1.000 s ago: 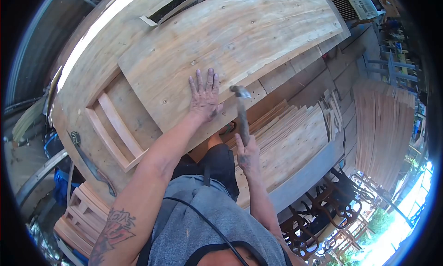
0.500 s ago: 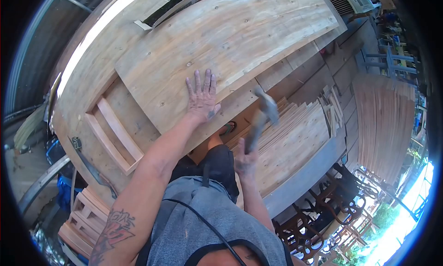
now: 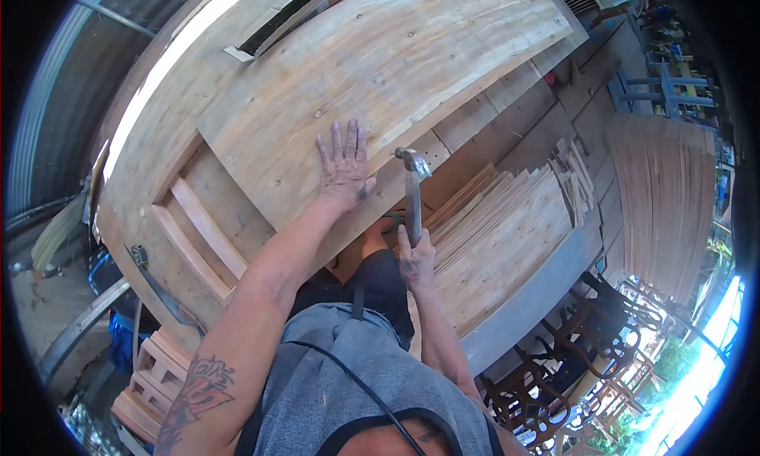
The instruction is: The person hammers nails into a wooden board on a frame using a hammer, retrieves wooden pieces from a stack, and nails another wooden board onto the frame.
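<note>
My left hand [image 3: 345, 173] lies flat on a large plywood panel [image 3: 372, 76], fingers spread, close to the panel's near edge. My right hand [image 3: 416, 258] is wrapped round the handle of a hammer [image 3: 412, 191]. The hammer stands head-up, its metal head beside the panel's near edge, right of my left hand. Whether the head touches the edge I cannot tell. Under the panel, a wooden frame [image 3: 190, 262] with a curved inner slat [image 3: 210, 228] sticks out at the left.
Stacked thin wood sheets [image 3: 507, 234] lie to the right, with a larger curved stack [image 3: 661, 203] beyond. Dark carved chair parts [image 3: 554, 377] are at the lower right. A strap with a buckle [image 3: 139, 256] rests on the worktable [image 3: 131, 195]. Slatted wood pieces [image 3: 150, 389] sit lower left.
The hammer, blurred and tilted away from the panel half a second ago, is now back beside its edge. My left hand keeps its flat position on the panel. The view has shifted slightly.
</note>
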Demonstrator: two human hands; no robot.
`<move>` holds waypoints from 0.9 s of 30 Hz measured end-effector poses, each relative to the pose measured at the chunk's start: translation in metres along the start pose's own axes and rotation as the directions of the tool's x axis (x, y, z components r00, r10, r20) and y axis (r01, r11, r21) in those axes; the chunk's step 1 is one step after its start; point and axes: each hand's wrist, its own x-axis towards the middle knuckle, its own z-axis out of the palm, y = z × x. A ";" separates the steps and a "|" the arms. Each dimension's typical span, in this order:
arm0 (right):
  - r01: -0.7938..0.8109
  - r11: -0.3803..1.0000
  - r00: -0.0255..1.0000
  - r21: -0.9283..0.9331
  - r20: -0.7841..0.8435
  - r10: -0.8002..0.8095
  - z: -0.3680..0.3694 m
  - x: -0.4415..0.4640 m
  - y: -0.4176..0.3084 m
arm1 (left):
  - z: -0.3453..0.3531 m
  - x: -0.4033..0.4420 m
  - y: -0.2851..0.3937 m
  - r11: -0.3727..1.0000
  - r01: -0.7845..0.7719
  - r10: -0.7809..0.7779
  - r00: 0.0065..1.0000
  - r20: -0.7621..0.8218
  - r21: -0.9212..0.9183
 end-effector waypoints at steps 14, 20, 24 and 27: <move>-0.132 0.977 0.976 -0.170 0.149 0.158 -0.018 0.026 0.001 | -0.007 0.018 -0.005 1.000 0.001 -0.001 0.998 -0.062 -0.005; 0.180 0.799 0.980 0.574 -0.031 -0.199 -0.060 0.054 -0.076 | 0.002 0.007 -0.002 0.998 0.013 -0.019 0.995 -0.099 -0.068; 0.168 0.986 0.969 0.002 0.185 -0.165 -0.038 0.046 0.043 | -0.009 0.007 -0.007 0.981 0.004 -0.041 0.982 -0.187 -0.194; -0.089 0.964 0.939 -0.250 0.301 0.165 -0.050 0.070 0.004 | 0.001 0.016 -0.019 0.968 -0.027 -0.049 0.954 -0.294 -0.248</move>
